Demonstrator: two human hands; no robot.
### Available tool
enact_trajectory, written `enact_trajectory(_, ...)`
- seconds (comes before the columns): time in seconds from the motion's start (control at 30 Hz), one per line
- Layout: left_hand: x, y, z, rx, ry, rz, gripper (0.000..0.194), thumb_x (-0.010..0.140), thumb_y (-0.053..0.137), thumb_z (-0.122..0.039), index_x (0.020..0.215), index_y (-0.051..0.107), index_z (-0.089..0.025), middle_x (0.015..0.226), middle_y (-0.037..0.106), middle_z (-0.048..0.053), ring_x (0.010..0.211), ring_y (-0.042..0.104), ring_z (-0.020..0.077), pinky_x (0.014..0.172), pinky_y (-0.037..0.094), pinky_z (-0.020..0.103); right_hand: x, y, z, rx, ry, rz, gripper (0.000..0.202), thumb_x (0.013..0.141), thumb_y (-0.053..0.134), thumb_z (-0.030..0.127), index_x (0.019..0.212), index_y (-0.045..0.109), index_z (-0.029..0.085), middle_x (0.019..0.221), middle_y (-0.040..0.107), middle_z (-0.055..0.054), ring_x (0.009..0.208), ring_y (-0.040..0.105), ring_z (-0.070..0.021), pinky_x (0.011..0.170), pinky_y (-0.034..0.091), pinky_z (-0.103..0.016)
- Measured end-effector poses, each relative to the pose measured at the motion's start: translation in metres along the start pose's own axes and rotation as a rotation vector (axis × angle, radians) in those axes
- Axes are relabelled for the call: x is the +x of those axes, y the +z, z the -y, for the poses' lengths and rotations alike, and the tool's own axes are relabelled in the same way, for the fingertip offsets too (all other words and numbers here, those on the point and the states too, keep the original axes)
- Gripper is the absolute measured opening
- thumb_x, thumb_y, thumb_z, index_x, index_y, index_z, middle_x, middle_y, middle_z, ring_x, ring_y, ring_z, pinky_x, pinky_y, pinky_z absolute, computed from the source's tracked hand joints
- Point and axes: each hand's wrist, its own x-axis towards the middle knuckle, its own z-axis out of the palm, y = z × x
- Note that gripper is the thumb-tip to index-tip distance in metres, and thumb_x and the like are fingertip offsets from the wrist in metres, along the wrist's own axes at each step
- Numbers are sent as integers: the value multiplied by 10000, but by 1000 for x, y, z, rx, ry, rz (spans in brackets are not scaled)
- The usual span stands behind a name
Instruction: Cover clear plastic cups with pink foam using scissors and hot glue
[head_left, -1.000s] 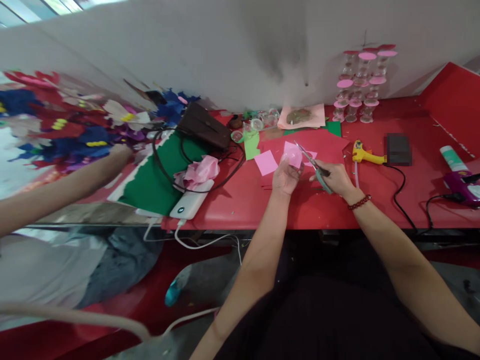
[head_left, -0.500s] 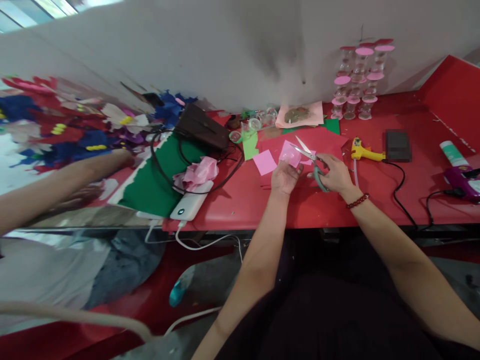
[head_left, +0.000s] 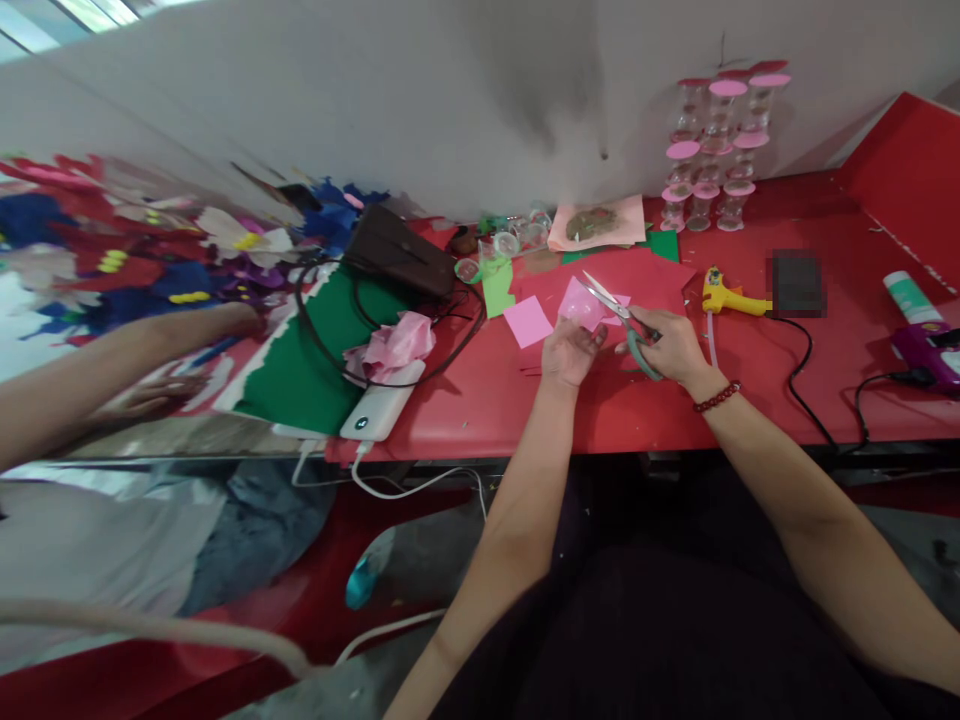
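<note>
My left hand (head_left: 571,352) holds a pink paper piece (head_left: 576,300) by its lower edge, with a clear round plastic part seemingly against it. In my right hand (head_left: 667,345) are scissors (head_left: 613,308) with green-grey handles, fingers wrapped in the loops. Their blades lie close together over the right side of the pink piece; whether they touch it is hard to tell. A pink square (head_left: 528,322) rests left of my left hand. Beneath both hands are red sheets (head_left: 652,275) on the red table (head_left: 465,420).
A yellow glue gun (head_left: 739,300) lies right of my right hand, its black cord trailing. Stacked clear bottles (head_left: 705,190) stand at the back. A brown case (head_left: 401,250), white power bank (head_left: 384,408) and green board (head_left: 300,375) are left, beside another person's arms.
The scissor blades have closed together over the pink paper. My left hand has barely moved. At far left, the other person's hand has shifted and a blue pen-like item now shows.
</note>
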Motion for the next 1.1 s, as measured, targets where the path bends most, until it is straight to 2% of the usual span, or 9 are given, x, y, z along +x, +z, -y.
enact_trajectory(0.2,1,0,0,-7,5,-10,263,869,684,-111,668,559,-224,593,587,-36,635,587,143,877,526,360,1,-2,1,19,-13,15,453,846,796,411,1215,817,150,829,729,-43,663,571,-153,681,480,-293)
enact_trajectory(0.37,1,-1,0,-31,16,-7,292,870,665,-111,644,520,-225,556,537,-40,605,560,137,865,535,363,0,-3,0,-14,-16,2,482,834,807,381,1262,806,160,908,766,-73,685,603,-169,697,505,-307)
enact_trajectory(0.47,1,0,1,-41,45,-7,247,870,643,-114,674,546,-228,579,565,-27,623,581,144,841,540,356,-1,-3,2,-41,-15,0,465,847,791,350,1275,802,170,927,774,-77,705,621,-171,714,511,-306)
enact_trajectory(0.57,2,-1,2,-45,57,-20,225,885,612,-127,691,567,-231,609,603,-8,657,605,157,827,543,355,-1,-3,2,-52,-6,4,482,840,808,372,1281,802,178,904,767,-69,704,623,-170,707,502,-299)
enact_trajectory(0.73,4,-4,3,-49,34,10,243,892,644,-152,678,558,-228,575,551,-21,617,560,154,825,540,366,0,-3,1,-10,2,27,513,838,802,430,1273,803,159,866,746,-62,681,594,-167,677,483,-301)
enact_trajectory(0.83,5,-5,3,-40,29,30,235,877,661,-144,688,549,-226,592,551,-26,612,551,145,813,540,356,2,-6,3,9,1,50,496,846,779,401,1264,803,135,820,723,-53,661,562,-159,669,465,-297)
enact_trajectory(0.97,3,-3,2,-6,62,17,193,885,676,-177,732,569,-223,657,611,-4,658,593,147,784,547,338,2,-8,8,52,28,72,396,847,759,362,1166,824,136,735,684,-10,630,508,-132,634,420,-264)
enact_trajectory(1.1,-1,3,-1,-8,77,-12,172,893,646,-169,747,574,-223,755,688,19,765,679,169,815,581,350,3,-8,9,145,69,103,367,874,742,472,995,813,133,669,617,24,611,484,-116,592,382,-240)
